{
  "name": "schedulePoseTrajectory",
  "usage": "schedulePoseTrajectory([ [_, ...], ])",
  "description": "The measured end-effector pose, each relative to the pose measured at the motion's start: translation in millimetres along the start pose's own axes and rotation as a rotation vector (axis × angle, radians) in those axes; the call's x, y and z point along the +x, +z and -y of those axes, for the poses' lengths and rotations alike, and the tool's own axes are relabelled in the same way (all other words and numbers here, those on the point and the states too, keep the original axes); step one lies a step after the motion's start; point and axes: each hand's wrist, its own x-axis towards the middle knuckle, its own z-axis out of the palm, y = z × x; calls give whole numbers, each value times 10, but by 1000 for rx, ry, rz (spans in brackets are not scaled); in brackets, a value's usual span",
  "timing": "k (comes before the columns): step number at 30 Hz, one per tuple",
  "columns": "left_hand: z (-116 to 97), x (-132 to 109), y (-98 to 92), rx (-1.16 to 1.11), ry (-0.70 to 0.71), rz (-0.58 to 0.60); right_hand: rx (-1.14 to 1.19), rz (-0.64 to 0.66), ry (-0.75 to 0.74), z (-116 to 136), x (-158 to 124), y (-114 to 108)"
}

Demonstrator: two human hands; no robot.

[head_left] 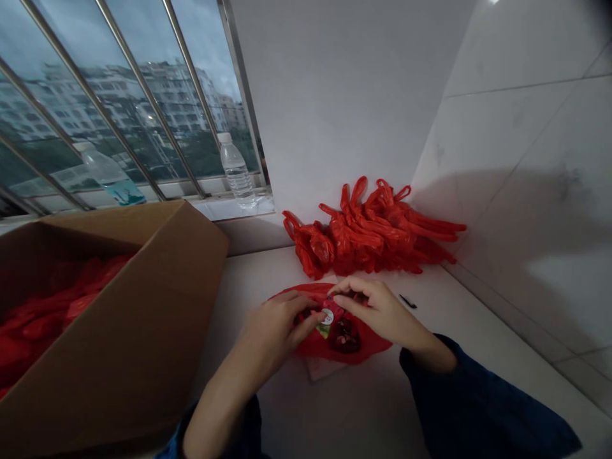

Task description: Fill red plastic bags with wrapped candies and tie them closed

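Note:
A red plastic bag (370,349) lies spread out on the white surface in front of me. Above it, my left hand (285,319) and my right hand (369,307) meet at a small pink-red packet (333,307) with a round white label and a green patch. My left thumb presses by the label, and my right thumb and forefinger pinch the upper edge. The packet's exact kind cannot be made out. Just below it, a dark red, shiny wrapped item (345,336) rests on the bag. A flat pale piece (321,370) sticks out from under the bag.
Several tied red plastic bags (368,233) are heaped against the wall. On the left, a large cardboard box (157,306) holds more red bags. A clear water bottle (236,171) and a blue-labelled bottle (112,175) stand by the barred window. A small black object (408,301) lies right of my hand.

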Motion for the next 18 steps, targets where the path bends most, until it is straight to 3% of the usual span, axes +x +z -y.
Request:
schedulePoseTrajectory([
  [10, -107, -2, -34, -286, 143, 41, 102, -96, 65, 116, -56, -99],
  [18, -51, 12, -18, -249, 98, 106, 42, 20, 43, 126, -66, -90],
])
